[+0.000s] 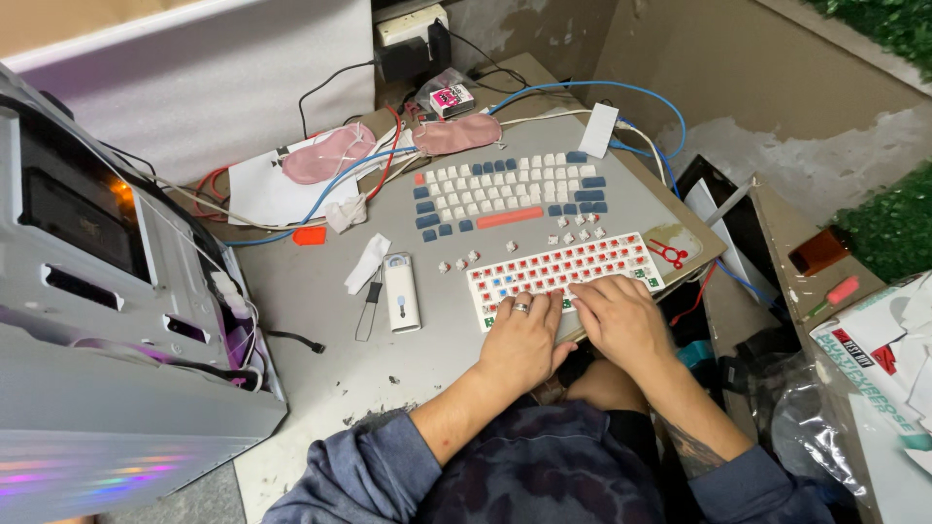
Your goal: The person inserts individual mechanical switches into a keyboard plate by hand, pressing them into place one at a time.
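Note:
A white keyboard plate (pixel 573 264) studded with red switches, a few blue, lies near the table's front edge. My left hand (pixel 522 335), a ring on one finger, rests on its lower left part with fingers curled on the switches. My right hand (pixel 621 315) presses down on the lower middle of the plate, fingers bent. Behind the plate lie a set of white, blue and salmon keycaps (pixel 510 191) laid out in keyboard order, and several loose switches (pixel 573 228).
A grey computer case (pixel 107 291) stands at left. A white oblong device (pixel 401 291), a wire keycap puller (pixel 369 303), a red switch puller (pixel 670 254), two pink eye masks (pixel 388 144), cables and a power strip (pixel 413 24) crowd the grey table (pixel 320 320). Boxes and a plastic bag sit right.

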